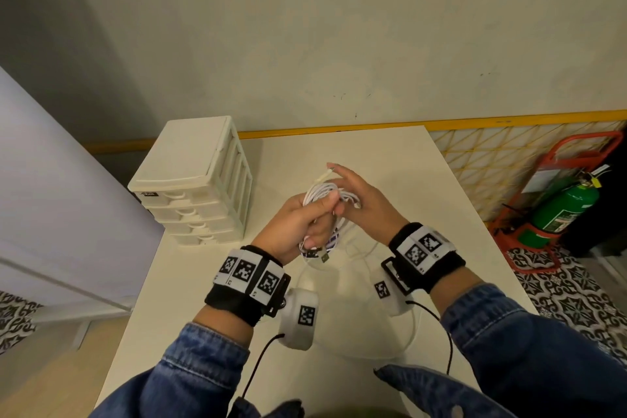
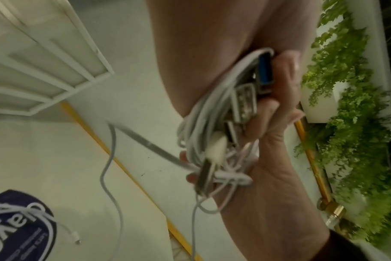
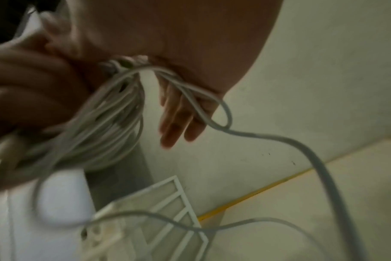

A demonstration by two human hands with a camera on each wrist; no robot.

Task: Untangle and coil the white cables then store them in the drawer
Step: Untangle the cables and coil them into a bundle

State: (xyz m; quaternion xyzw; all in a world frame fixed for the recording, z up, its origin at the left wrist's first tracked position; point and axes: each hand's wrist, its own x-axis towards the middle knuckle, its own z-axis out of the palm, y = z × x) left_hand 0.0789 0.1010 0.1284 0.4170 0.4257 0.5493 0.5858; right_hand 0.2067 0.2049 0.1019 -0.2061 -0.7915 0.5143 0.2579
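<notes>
Coiling is the step we judge in hand; our left hand point(image 1: 298, 224) clenches the cables point(image 1: 325, 195); right hand point(image 1: 359, 200), fingers straight, steadies the loops; next, wind the slack, then open the drawer point(image 1: 185, 205).

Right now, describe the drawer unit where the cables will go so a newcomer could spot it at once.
On the white table, look to its far left corner by the wall. The cream plastic drawer unit stands there, a stack of shut drawers with ribbed sides, the only boxy thing on the table, left of the hands' white cable bundle.
</notes>
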